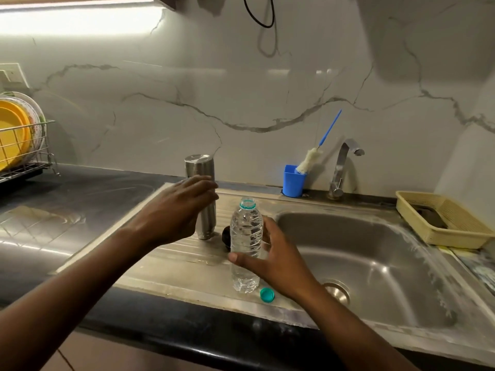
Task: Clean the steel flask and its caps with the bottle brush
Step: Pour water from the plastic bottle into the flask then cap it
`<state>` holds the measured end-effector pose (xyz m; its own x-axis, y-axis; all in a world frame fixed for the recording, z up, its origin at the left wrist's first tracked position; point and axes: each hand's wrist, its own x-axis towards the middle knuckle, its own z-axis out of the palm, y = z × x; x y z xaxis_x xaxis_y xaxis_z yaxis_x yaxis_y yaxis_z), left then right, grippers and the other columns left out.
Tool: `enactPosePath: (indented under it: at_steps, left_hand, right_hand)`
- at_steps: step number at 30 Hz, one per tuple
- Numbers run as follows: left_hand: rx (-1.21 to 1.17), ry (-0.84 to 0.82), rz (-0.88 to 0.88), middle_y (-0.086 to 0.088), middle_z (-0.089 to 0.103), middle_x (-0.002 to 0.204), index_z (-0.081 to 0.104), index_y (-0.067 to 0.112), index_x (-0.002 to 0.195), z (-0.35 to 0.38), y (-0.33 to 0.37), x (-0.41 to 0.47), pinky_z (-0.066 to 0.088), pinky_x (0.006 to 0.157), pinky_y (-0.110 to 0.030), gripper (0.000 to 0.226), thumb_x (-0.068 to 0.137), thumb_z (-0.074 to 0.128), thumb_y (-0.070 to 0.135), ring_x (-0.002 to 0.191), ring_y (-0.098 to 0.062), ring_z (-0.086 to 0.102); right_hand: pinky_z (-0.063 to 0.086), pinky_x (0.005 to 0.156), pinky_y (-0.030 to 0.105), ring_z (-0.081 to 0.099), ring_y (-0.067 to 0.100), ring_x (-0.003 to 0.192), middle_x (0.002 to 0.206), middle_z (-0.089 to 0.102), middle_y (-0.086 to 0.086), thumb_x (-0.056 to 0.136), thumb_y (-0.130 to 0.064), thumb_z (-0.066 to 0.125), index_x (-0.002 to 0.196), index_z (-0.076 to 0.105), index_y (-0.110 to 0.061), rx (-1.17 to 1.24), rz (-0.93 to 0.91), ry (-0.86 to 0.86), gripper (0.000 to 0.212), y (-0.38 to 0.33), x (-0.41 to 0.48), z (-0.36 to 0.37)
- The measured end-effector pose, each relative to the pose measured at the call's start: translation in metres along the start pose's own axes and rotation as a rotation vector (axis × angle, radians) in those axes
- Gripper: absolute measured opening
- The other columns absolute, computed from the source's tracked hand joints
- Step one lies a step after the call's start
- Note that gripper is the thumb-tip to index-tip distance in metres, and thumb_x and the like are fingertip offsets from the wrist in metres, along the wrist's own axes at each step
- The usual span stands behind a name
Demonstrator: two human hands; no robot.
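Observation:
The steel flask (200, 167) stands upright on the sink's drainboard (166, 261), its lower middle hidden behind my left hand (176, 210). That hand's fingers are stretched out in front of the flask; I cannot tell if they touch it. My right hand (270, 261) holds a clear plastic water bottle (246, 236), uncapped and upright on the drainboard, thumb across the front and fingers behind. A black cap (225, 235) lies between flask and bottle, partly hidden. The bottle brush (310, 159), with white bristles and a blue handle, leans in a blue cup (293, 183) by the wall.
A small green bottle cap (267, 294) lies on the sink's front rim. The steel basin (375, 263) with its tap (345, 164) is to the right. A yellow plastic basket (442, 223) sits at far right; a dish rack (24, 151) with yellow plates at far left.

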<state>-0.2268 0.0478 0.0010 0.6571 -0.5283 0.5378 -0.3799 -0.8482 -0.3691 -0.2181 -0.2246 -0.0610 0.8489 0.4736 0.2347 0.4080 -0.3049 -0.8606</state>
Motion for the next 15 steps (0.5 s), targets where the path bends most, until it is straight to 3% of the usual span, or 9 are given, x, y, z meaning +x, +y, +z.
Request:
enactPosePath:
  at_steps: [2, 3, 5, 6, 11, 15]
  left_hand:
    - [0.279, -0.135, 0.162, -0.018, 0.039, 0.165, 0.05, 0.015, 0.153, 0.002, -0.009, 0.01, 0.025, 0.128, -0.057, 0.078, 0.08, 0.077, 0.008, 0.157, -0.038, 0.028]
    - [0.394, -0.226, 0.216, -0.019, 0.022, 0.172, 0.036, 0.017, 0.162, 0.005, -0.012, 0.015, 0.009, 0.13, -0.059, 0.087, 0.084, 0.075, 0.014, 0.161, -0.04, 0.01]
    - [0.629, -0.415, 0.277, -0.02, -0.005, 0.175, 0.012, 0.019, 0.168, 0.012, -0.017, 0.022, -0.015, 0.125, -0.064, 0.094, 0.093, 0.069, 0.024, 0.16, -0.043, -0.013]
    - [0.716, -0.481, 0.297, -0.02, -0.009, 0.175, 0.009, 0.019, 0.168, 0.016, -0.018, 0.026, -0.02, 0.122, -0.066, 0.093, 0.096, 0.068, 0.026, 0.159, -0.045, -0.016]
    - [0.908, -0.62, 0.319, -0.019, 0.008, 0.175, 0.021, 0.02, 0.165, 0.029, -0.024, 0.037, -0.025, 0.113, -0.075, 0.083, 0.098, 0.07, 0.022, 0.159, -0.05, -0.006]
    - [0.886, -0.567, 0.297, -0.019, 0.047, 0.154, 0.043, 0.016, 0.153, 0.035, -0.034, 0.036, -0.025, 0.113, -0.076, 0.074, 0.088, 0.078, 0.008, 0.153, -0.051, 0.028]
  right_hand:
    - [0.047, 0.088, 0.005, 0.06, -0.011, 0.116, 0.14, 0.063, -0.018, 0.076, -0.051, 0.089, 0.149, 0.045, -0.035, 0.039, -0.013, 0.06, 0.086, -0.005, 0.003, 0.005]
    - [0.048, 0.083, 0.002, 0.061, -0.014, 0.112, 0.134, 0.066, -0.018, 0.078, -0.047, 0.089, 0.145, 0.049, -0.032, 0.054, -0.014, 0.082, 0.08, -0.007, 0.004, 0.006]
    - [0.048, 0.078, 0.002, 0.063, -0.014, 0.107, 0.126, 0.069, -0.019, 0.079, -0.043, 0.09, 0.139, 0.055, -0.031, 0.069, -0.021, 0.11, 0.071, -0.01, 0.005, 0.006]
    - [0.05, 0.078, 0.004, 0.065, -0.011, 0.106, 0.124, 0.07, -0.018, 0.078, -0.044, 0.09, 0.137, 0.057, -0.032, 0.071, -0.024, 0.119, 0.069, -0.01, 0.005, 0.006]
    - [0.058, 0.086, 0.02, 0.068, -0.001, 0.108, 0.122, 0.071, -0.017, 0.075, -0.053, 0.088, 0.131, 0.059, -0.036, 0.048, -0.045, 0.13, 0.065, -0.013, 0.002, 0.006]
    - [0.058, 0.084, 0.02, 0.068, -0.002, 0.106, 0.119, 0.072, -0.018, 0.075, -0.051, 0.089, 0.126, 0.06, -0.037, 0.056, -0.068, 0.126, 0.06, -0.02, -0.002, -0.002]
